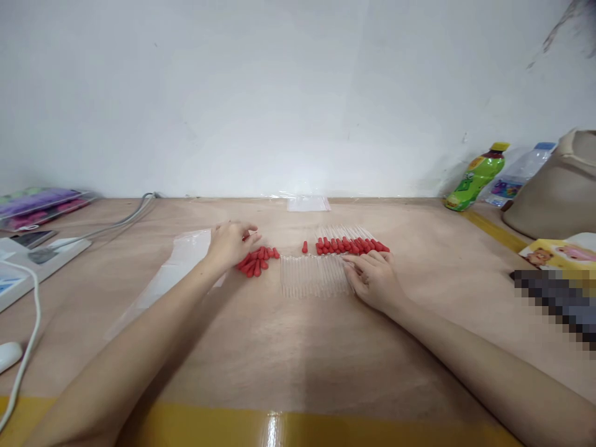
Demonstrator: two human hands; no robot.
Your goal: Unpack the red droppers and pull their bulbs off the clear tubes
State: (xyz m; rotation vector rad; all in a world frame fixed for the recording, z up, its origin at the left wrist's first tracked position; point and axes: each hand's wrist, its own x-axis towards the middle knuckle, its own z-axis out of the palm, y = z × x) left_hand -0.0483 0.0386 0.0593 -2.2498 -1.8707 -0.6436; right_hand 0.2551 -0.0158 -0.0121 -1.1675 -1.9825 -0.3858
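Note:
My left hand [233, 243] hovers over a small pile of red rubber bulbs [252, 266], its fingers bent and apart, with nothing visible in them. My right hand [375, 278] rests at the right end of a row of clear thin tubes [314, 277]. Its thumb and fingertips come together at the upper end of a tube there; the exact grip is partly hidden. Behind this row lies a line of red bulbs [347, 246] with clear tubes [342, 231] pointing away from them, like droppers. One single red bulb [305, 246] stands apart, left of that line.
A clear plastic bag [184, 261] lies under my left forearm. On the left are a power strip [60, 251], a cable [35, 298] and packs of coloured items [41, 208]. On the right stand a green bottle [477, 177], a clear bottle [521, 174] and a beige bag [552, 183].

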